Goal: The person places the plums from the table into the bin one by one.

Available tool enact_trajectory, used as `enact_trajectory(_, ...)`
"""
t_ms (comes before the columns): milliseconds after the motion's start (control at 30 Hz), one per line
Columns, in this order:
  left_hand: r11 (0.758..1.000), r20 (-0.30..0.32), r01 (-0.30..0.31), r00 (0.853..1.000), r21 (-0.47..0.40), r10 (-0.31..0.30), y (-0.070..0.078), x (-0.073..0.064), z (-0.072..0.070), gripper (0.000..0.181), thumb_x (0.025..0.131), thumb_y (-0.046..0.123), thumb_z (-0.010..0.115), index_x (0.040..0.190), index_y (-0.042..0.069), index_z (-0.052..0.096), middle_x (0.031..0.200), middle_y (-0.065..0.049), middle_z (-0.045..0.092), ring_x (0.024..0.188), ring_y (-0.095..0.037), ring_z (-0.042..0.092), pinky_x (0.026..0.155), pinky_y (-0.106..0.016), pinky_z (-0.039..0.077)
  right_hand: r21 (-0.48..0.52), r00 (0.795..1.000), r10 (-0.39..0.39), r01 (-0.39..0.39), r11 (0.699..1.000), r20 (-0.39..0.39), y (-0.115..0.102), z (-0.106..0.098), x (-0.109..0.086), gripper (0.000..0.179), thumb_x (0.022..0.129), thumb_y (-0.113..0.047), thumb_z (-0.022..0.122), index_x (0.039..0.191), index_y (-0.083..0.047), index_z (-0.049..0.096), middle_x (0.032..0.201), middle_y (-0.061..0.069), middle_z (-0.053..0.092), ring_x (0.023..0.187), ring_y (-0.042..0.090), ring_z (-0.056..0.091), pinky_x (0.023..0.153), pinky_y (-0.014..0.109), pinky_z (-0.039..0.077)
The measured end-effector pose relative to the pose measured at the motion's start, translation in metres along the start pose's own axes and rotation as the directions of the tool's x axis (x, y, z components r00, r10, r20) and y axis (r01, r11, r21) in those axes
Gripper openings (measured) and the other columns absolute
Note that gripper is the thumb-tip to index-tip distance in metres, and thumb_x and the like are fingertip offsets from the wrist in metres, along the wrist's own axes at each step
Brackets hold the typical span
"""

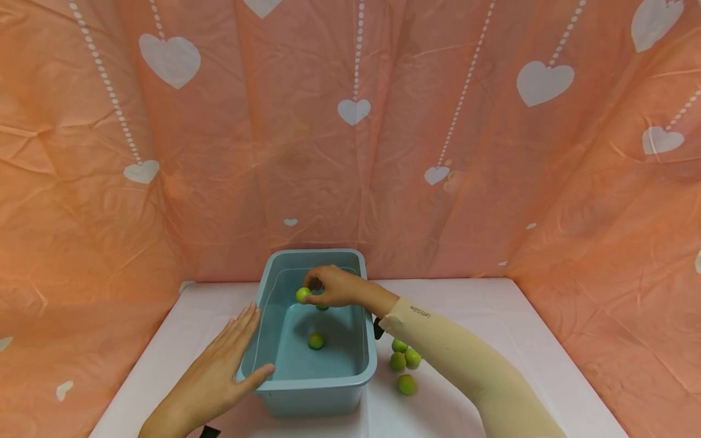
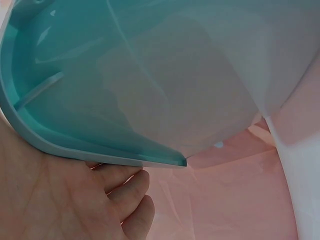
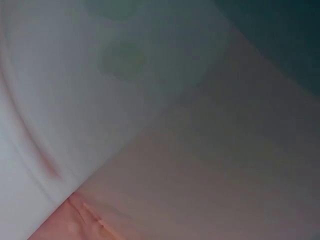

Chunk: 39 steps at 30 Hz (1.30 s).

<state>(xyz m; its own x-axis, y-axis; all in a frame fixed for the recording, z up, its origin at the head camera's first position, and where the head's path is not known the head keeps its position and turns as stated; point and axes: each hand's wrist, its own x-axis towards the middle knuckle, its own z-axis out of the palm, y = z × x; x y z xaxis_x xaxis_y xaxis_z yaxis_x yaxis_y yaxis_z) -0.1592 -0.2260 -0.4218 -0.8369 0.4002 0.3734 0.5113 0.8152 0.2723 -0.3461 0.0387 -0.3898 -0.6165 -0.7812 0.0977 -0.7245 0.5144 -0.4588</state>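
A blue-grey plastic basin (image 1: 313, 384) stands on the white table. My right hand (image 1: 339, 287) reaches over its right rim and pinches a small lime (image 1: 303, 295) between thumb and fingers, inside the basin's outline. Partly hidden below that hand is a second lime (image 1: 322, 307); another lime (image 1: 316, 340) lies on the basin floor nearer to me. Along the left rim rests my left hand (image 1: 224, 353), fingers straight and thumb spread over the near corner. In the left wrist view the palm and fingers (image 2: 131, 192) lie against the outer side of the rim.
To the right of the basin, several limes (image 1: 406, 359) lie on the white table (image 1: 471, 304), below my sleeved right forearm (image 1: 465, 347). A pink-orange curtain (image 1: 394, 201) with white hearts encloses the back and sides. The right wrist view is hazy, with blurred green fruit (image 3: 122, 60).
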Motion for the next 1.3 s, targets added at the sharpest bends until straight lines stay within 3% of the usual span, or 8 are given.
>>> enact_trajectory(567, 1.0, 0.013, 0.015, 1.0, -0.007, -0.015, 0.0019, 0.0008, -0.0016, 0.096, 0.101, 0.059, 0.068, 0.167, -0.001, 0.032, 0.176, -0.016, 0.027, 0.158, -0.043, 0.033, 0.124, -0.008, -0.006, -0.069, 0.993, 0.022, -0.014, 0.998, 0.119, 0.0004, 0.0012, 0.001, 0.025, 0.098, -0.029, 0.081, 0.113, -0.009, 0.076, 0.106, 0.002, 0.075, 0.096, 0.011, 0.067, 0.087, 0.021, 0.055)
enact_trajectory(1300, 0.999, 0.041, 0.045, 0.998, -0.009, -0.045, 0.0036, 0.0001, -0.0019, 0.098, 0.101, 0.062, 0.066, 0.168, 0.0, 0.03, 0.176, -0.016, 0.026, 0.16, -0.04, 0.03, 0.121, -0.006, -0.009, -0.143, 0.977, 0.074, -0.046, 0.989, 0.2, 0.0021, 0.0062, 0.0018, 0.025, 0.1, -0.028, 0.08, 0.114, -0.008, 0.077, 0.104, 0.001, 0.074, 0.093, 0.01, 0.064, 0.086, 0.024, 0.056)
